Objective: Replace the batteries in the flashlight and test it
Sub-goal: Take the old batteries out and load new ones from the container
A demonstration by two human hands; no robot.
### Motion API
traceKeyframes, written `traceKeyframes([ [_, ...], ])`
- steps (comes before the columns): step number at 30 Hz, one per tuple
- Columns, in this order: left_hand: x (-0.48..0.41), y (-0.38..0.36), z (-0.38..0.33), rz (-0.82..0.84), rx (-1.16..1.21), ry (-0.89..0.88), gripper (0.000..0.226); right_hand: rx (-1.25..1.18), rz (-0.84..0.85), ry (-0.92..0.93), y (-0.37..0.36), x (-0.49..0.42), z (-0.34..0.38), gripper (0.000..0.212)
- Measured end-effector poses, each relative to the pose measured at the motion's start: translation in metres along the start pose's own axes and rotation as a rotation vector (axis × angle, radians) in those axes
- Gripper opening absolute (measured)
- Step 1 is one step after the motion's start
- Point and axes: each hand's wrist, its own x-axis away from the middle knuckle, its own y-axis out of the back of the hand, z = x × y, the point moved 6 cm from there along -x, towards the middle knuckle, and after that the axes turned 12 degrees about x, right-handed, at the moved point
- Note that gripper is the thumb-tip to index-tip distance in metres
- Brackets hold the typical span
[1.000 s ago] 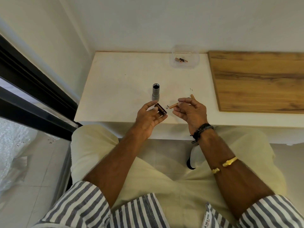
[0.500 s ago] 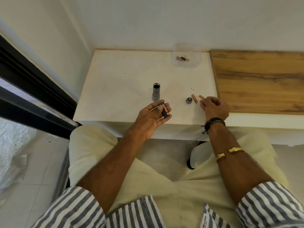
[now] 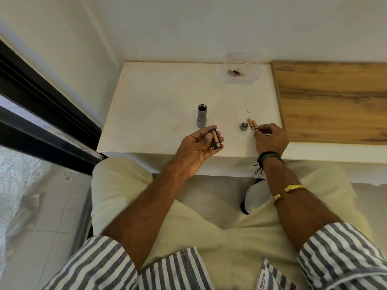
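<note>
My left hand [image 3: 194, 149] is palm up over the table's front edge, shut on a black battery holder [image 3: 214, 141] with one copper battery [image 3: 216, 138] seated in it. The grey flashlight body [image 3: 202, 116] stands upright just beyond it, open end up. Its round tail cap [image 3: 244, 126] lies to the right. Two loose copper batteries [image 3: 252, 123] lie side by side next to the cap. My right hand [image 3: 272, 140] rests behind them with its fingers curled, the fingertips at the near end of the right battery.
The white table [image 3: 159, 105] ends at a wall behind and on the left. A clear plastic tub [image 3: 254, 77] with a few batteries sits at the back. A wooden board [image 3: 330, 101] covers the right side. My lap is below the table's edge.
My right hand carried batteries away from the holder and set them down beside the tail cap. My left hand turned the holder so that its remaining battery faces up.
</note>
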Motion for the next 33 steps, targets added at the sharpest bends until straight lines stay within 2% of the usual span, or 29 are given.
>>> traceKeyframes([
  [5, 0.002, 0.002, -0.001, -0.017, 0.015, 0.002, 0.026, 0.021, 0.019, 0.019, 0.001, 0.000, 0.001, 0.014],
  [9, 0.002, 0.006, -0.002, -0.058, -0.005, -0.013, 0.023, -0.068, 0.015, 0.062, 0.012, 0.013, 0.015, 0.011],
  [12, 0.001, 0.009, -0.003, -0.098, -0.048, -0.023, 0.023, -0.152, 0.250, 0.254, 0.011, 0.037, 0.045, 0.016],
  [14, 0.000, 0.011, -0.002, -0.129, -0.081, -0.032, 0.020, -0.099, 0.390, 0.444, 0.008, 0.058, 0.064, 0.018],
  [16, 0.000, 0.012, -0.002, -0.148, -0.112, -0.041, 0.017, -0.024, 0.447, 0.604, 0.008, 0.076, 0.076, 0.014],
  [19, 0.000, 0.014, -0.002, -0.159, -0.155, -0.050, 0.015, 0.007, 0.481, 0.722, 0.008, 0.093, 0.084, 0.021],
  [33, -0.001, 0.020, -0.003, -0.189, -0.238, -0.057, 0.020, -0.005, 0.551, 0.736, 0.006, 0.101, 0.085, 0.019],
])
